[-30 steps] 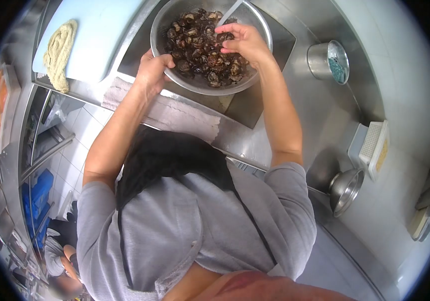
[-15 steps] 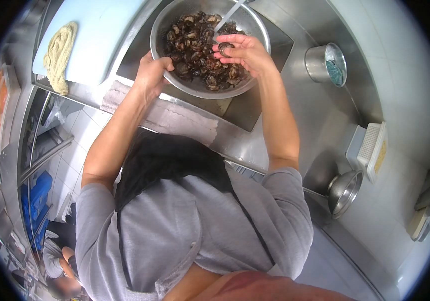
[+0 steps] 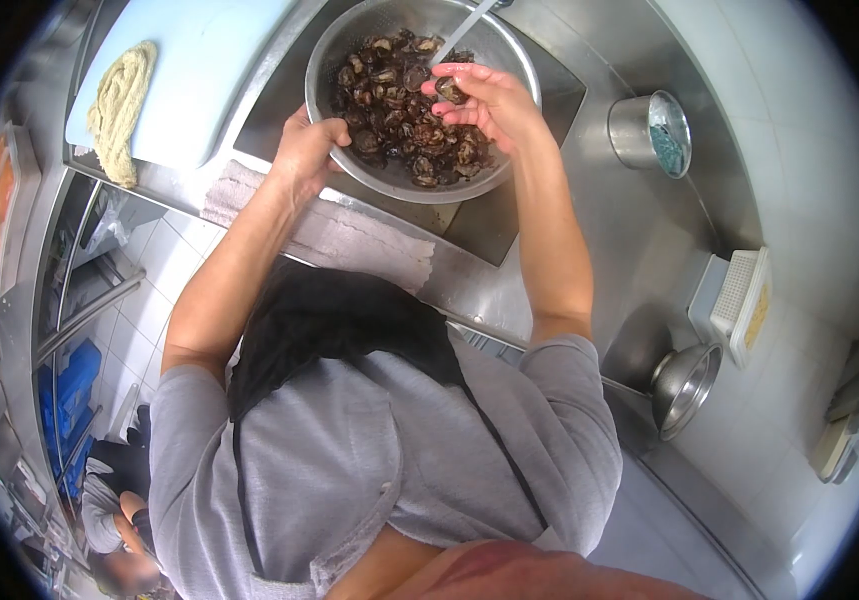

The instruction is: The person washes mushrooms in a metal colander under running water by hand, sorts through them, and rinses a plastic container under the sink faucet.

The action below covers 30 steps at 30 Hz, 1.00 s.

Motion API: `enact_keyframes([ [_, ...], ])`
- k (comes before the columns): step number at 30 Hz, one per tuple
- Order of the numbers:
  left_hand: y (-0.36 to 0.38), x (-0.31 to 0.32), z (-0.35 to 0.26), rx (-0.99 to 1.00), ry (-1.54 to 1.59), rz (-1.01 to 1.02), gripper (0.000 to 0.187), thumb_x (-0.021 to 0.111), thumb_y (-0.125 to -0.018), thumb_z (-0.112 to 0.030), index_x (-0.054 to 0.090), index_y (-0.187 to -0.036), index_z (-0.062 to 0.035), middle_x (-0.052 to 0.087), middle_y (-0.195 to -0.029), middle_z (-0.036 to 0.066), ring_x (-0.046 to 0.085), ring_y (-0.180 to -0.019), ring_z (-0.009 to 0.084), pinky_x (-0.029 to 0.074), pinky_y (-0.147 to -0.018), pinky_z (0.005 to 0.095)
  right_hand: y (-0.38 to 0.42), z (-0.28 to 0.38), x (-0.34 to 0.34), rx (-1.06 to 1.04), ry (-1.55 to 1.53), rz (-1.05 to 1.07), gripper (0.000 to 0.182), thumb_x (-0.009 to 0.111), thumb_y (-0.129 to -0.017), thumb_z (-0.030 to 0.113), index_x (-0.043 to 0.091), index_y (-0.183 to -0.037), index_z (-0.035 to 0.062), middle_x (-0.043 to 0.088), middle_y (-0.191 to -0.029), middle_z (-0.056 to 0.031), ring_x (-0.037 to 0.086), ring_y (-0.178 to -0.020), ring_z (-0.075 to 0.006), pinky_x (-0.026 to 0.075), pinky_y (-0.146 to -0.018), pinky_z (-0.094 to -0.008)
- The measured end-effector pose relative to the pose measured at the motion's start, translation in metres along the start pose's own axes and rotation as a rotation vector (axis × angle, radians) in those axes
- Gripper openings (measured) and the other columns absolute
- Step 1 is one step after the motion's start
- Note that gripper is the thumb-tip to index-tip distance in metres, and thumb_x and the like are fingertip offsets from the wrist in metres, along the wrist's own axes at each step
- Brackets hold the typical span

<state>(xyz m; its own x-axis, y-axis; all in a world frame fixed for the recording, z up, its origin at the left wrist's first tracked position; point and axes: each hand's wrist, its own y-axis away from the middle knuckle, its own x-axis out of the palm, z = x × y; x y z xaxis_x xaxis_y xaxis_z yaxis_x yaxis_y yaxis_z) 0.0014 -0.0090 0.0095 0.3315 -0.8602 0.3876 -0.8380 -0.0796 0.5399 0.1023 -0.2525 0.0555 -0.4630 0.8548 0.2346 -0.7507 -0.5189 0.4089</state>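
A large steel bowl [image 3: 321,90] is held over the sink, full of small, dark, rounded shellfish [image 3: 389,120]. My left hand [image 3: 309,145] is closed on its left rim, thumb on top. Above the right part of the bowl, my right hand [image 3: 489,100] holds one brown shellfish [image 3: 449,91] between thumb and fingers, palm partly turned up. A pale tap spout [image 3: 461,32] slants over the bowl, just beyond those fingers.
A light-blue cutting board [image 3: 189,75] with a twisted yellowish cloth [image 3: 121,110] lies left. A folded towel [image 3: 359,235] covers the sink's front edge. On the right are a steel pot [image 3: 634,132], plastic baskets [image 3: 734,300] and another metal bowl [image 3: 687,390]. A person [image 3: 114,510] is at lower left.
The bowl has shifted slightly to the right or tilted. The shellfish in my right hand has turned and shows a lighter side. My left hand keeps its grip on the rim.
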Motion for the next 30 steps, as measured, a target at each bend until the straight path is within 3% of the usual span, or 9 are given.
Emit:
enact_keyframes([
  [9,0.001,0.023,-0.001,0.004,0.009,-0.026,0.034,0.054,-0.068,0.010,0.052,-0.099,-0.0030,0.053,-0.074,0.003,0.054,-0.060,0.0149,0.053,-0.049,0.0357,-0.097,-0.002,0.013,-0.112,0.370,-0.665,0.034,0.058,-0.091,0.034,0.067,-0.094,0.0007,0.068,-0.090,-0.0163,0.067,-0.079,-0.0250,0.056,-0.074,-0.0372],
  [12,-0.010,0.024,0.001,0.013,0.020,-0.032,0.047,0.052,-0.066,0.011,0.052,-0.111,-0.0015,0.057,-0.077,0.005,0.059,-0.058,0.0172,0.055,-0.043,0.0335,-0.131,-0.024,0.016,-0.390,1.246,-0.829,0.036,0.060,-0.087,0.042,0.068,-0.096,0.0074,0.067,-0.090,-0.0159,0.067,-0.081,-0.0341,0.053,-0.079,-0.0459],
  [15,-0.022,0.014,-0.005,0.025,0.016,-0.044,0.040,0.053,-0.067,0.010,0.051,-0.105,-0.0009,0.055,-0.078,0.006,0.057,-0.061,0.0185,0.055,-0.046,0.0374,-0.114,-0.036,0.051,-0.389,1.302,-0.502,0.056,0.059,-0.083,0.060,0.064,-0.116,0.0149,0.050,-0.128,-0.0182,0.047,-0.120,-0.0385,0.042,-0.097,-0.0516],
  [18,-0.022,0.007,-0.018,0.006,0.119,-0.059,0.036,0.052,-0.069,0.010,0.050,-0.103,0.0000,0.054,-0.081,0.007,0.057,-0.063,0.0200,0.055,-0.048,0.0392,-0.077,-0.052,0.057,-0.569,1.556,-0.087,0.065,0.064,-0.079,0.061,0.056,-0.130,0.0209,0.044,-0.134,-0.0198,0.041,-0.127,-0.0406,0.036,-0.105,-0.0558],
  [20,-0.031,-0.005,-0.013,0.008,0.094,-0.099,0.036,0.052,-0.069,0.010,0.050,-0.103,-0.0008,0.054,-0.081,0.007,0.056,-0.061,0.0192,0.052,-0.045,0.0374,-0.049,-0.020,0.058,-0.284,1.771,-0.025,0.063,0.070,-0.079,0.052,0.055,-0.131,0.0200,0.041,-0.138,-0.0214,0.038,-0.130,-0.0398,0.038,-0.104,-0.0561],
  [23,-0.022,-0.001,-0.014,0.036,0.060,-0.103,0.034,0.053,-0.069,0.010,0.050,-0.102,-0.0018,0.053,-0.080,0.006,0.053,-0.059,0.0176,0.050,-0.045,0.0362,-0.067,-0.011,0.016,-0.013,1.605,-0.214,0.048,0.072,-0.078,0.017,0.059,-0.124,0.0210,0.054,-0.128,-0.0237,0.057,-0.112,-0.0420,0.048,-0.097,-0.0468],
  [27,-0.024,-0.005,-0.009,0.016,0.030,-0.054,0.030,0.053,-0.071,0.009,0.049,-0.098,-0.0037,0.050,-0.075,0.004,0.052,-0.059,0.0156,0.049,-0.046,0.0334,-0.065,0.006,0.003,-0.159,1.189,-0.365,0.032,0.073,-0.083,0.016,0.067,-0.114,0.0181,0.068,-0.074,-0.0083,0.066,-0.062,-0.0179,0.054,-0.058,-0.0328],
  [28,-0.023,-0.002,-0.011,0.022,0.041,-0.062,0.030,0.053,-0.071,0.009,0.049,-0.098,-0.0038,0.050,-0.074,0.004,0.051,-0.059,0.0156,0.048,-0.046,0.0333,-0.058,0.016,0.007,-0.052,0.988,-0.353,0.031,0.073,-0.083,0.011,0.067,-0.113,0.0138,0.067,-0.070,-0.0039,0.060,-0.050,-0.0106,0.049,-0.046,-0.0273],
  [30,-0.020,0.002,-0.010,0.031,0.061,-0.074,0.030,0.053,-0.071,0.009,0.049,-0.098,-0.0040,0.050,-0.073,0.003,0.051,-0.058,0.0156,0.047,-0.045,0.0332,-0.059,0.014,-0.002,-0.087,0.936,-0.315,0.030,0.073,-0.083,0.009,0.067,-0.112,0.0113,0.068,-0.074,-0.0045,0.062,-0.056,-0.0100,0.048,-0.049,-0.0265],
])
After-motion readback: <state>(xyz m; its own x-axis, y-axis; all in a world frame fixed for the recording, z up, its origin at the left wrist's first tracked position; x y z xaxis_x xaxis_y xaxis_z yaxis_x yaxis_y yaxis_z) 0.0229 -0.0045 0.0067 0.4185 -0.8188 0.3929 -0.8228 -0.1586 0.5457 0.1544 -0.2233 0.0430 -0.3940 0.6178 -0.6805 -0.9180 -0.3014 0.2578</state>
